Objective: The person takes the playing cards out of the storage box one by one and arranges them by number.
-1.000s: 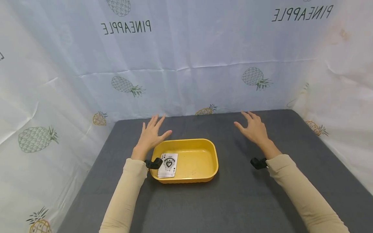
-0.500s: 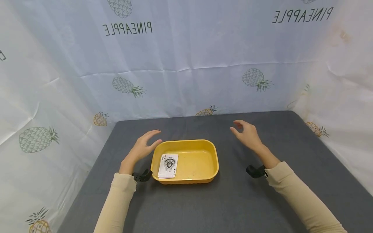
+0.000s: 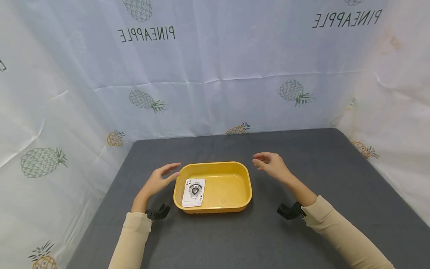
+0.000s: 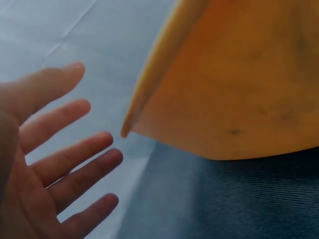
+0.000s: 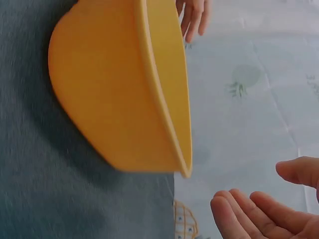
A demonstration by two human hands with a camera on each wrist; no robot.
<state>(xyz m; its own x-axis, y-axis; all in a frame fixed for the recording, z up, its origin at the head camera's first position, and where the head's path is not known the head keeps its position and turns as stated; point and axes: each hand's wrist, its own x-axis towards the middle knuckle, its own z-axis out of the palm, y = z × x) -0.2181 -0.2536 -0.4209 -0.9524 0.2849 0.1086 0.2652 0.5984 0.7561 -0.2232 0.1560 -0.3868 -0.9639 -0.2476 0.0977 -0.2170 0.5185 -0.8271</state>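
A yellow plastic tray (image 3: 225, 192) with rounded corners sits on the dark table. In its left end lies a small stack of playing cards (image 3: 193, 192), an ace of spades on top. My left hand (image 3: 158, 181) hovers by the tray's left rim with fingers and thumb apart. The left wrist view shows these fingers (image 4: 75, 186) spread and relaxed, a gap between them and the tray wall (image 4: 234, 99). On the other side, my right hand (image 3: 273, 165) is near the tray's right rim, fingers loosely bent, holding nothing. In the right wrist view its fingertips (image 5: 224, 206) are apart from the tray.
A dark grey cloth covers the table (image 3: 215, 239). Behind it and at both sides hangs a white curtain (image 3: 215, 104) printed with pineapples. A black wrist camera (image 3: 289, 211) is strapped on each wrist.
Both hands have come down and nearer the viewer. The left has moved left, off from over the tray's corner; the right has moved left towards the rim. Tray and cards have stayed put.
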